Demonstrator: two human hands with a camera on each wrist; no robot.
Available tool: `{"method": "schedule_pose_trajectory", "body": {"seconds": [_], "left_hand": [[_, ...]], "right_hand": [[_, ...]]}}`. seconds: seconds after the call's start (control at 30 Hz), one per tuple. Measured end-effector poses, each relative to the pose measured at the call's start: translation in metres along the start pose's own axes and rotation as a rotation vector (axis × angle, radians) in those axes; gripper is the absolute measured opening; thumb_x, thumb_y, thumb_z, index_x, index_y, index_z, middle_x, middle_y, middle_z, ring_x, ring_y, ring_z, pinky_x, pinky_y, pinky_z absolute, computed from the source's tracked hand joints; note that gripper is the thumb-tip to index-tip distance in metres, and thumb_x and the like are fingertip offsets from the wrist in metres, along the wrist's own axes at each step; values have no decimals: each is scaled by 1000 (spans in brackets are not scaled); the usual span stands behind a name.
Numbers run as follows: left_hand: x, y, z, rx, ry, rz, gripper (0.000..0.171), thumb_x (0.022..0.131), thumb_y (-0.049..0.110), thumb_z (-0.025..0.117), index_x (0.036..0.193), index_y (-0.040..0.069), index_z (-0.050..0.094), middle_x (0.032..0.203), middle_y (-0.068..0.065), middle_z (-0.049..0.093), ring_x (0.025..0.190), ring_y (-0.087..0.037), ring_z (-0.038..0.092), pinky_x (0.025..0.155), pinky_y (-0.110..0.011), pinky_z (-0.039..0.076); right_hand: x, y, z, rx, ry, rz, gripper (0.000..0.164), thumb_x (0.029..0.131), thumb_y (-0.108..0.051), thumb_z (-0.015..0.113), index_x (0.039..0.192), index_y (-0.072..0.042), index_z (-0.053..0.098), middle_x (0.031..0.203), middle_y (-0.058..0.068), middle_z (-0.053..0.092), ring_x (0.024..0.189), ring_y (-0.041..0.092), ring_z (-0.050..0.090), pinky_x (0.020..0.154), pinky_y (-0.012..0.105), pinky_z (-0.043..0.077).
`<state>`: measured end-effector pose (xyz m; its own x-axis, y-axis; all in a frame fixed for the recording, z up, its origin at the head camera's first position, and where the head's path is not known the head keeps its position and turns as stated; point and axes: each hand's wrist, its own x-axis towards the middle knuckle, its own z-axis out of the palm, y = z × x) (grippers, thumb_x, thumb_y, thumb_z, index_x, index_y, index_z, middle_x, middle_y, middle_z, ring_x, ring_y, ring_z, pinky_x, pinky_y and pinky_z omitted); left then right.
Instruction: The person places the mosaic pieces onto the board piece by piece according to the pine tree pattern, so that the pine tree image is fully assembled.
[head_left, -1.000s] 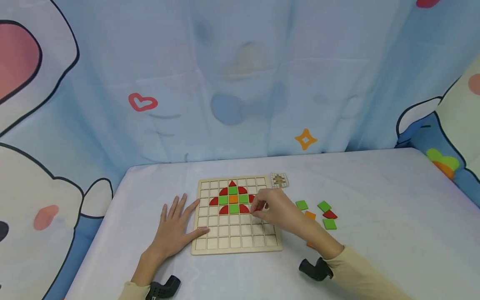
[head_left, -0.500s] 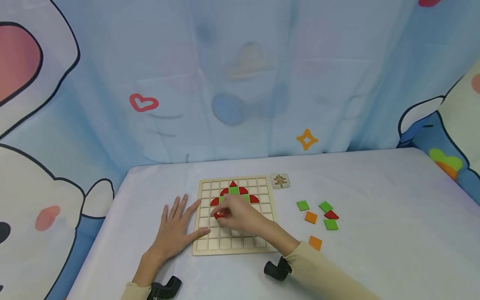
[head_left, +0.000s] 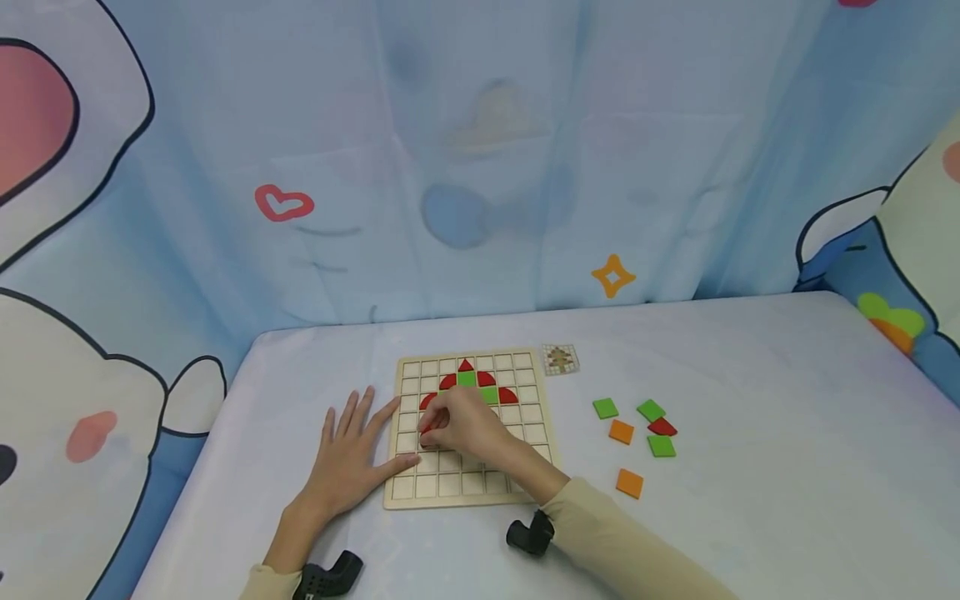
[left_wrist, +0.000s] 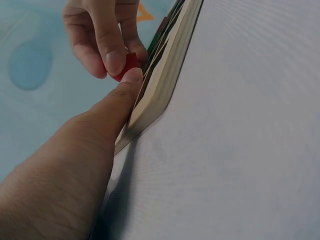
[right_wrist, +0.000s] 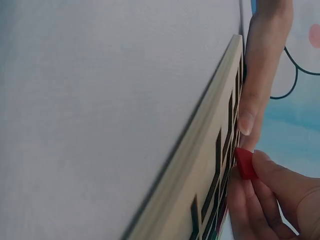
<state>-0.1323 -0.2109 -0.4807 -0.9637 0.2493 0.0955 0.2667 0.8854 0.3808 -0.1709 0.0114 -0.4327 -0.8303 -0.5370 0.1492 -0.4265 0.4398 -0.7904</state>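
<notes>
Right hand (head_left: 467,425) is narrowed to a pinch, thumb and fingertips gripping a small, flat red piece (right_wrist: 245,164) above or against the left part of the pale wooden grid board (head_left: 449,485); whether it touches the board I cannot tell. Left hand (head_left: 348,462) lies spread at the board's left edge, its thumb near the piece. The step seems to be seating this piece in a cell towards the board's left; the next move probably calls for squaring it to the grid lines, then letting go.
</notes>
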Motion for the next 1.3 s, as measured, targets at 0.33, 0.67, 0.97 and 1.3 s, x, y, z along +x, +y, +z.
{"method": "schedule_pose_trajectory", "body": {"seconds": [0.33,0.67,0.97,1.3], "left_hand": [[0,1,-1,0,3,-2,91,90,67,68,163,22,40,172,-19,20,160,-42,9,124,-69,2],[0,0,-2,5,-18,-12,90,91,67,66,164,23,38,173,-18,17,160,-41,7,124,-68,0],[-1,1,-4,2,-16,-10,88,93,67,64,164,22,39,173,-20,19,160,-43,8,124,-69,2],[0,0,-3,-12,-14,-2,88,92,66,66,163,21,40,173,-20,19,160,-43,8,124,-69,2]], "right_hand": [[0,-3,2,-63,10,53,8,84,1,86,80,-6,82,74,-2,75,70,4,64,63,19,53],[-1,-4,-1,-131,-50,-10,15,91,10,74,94,-1,83,93,9,78,89,21,70,72,26,57],[0,-6,0,-196,-95,-75,13,90,9,76,93,-1,84,92,7,76,95,23,70,81,28,59],[5,-6,2,-227,-130,-84,14,90,9,76,89,-2,84,89,5,76,92,21,73,78,22,59]]}}
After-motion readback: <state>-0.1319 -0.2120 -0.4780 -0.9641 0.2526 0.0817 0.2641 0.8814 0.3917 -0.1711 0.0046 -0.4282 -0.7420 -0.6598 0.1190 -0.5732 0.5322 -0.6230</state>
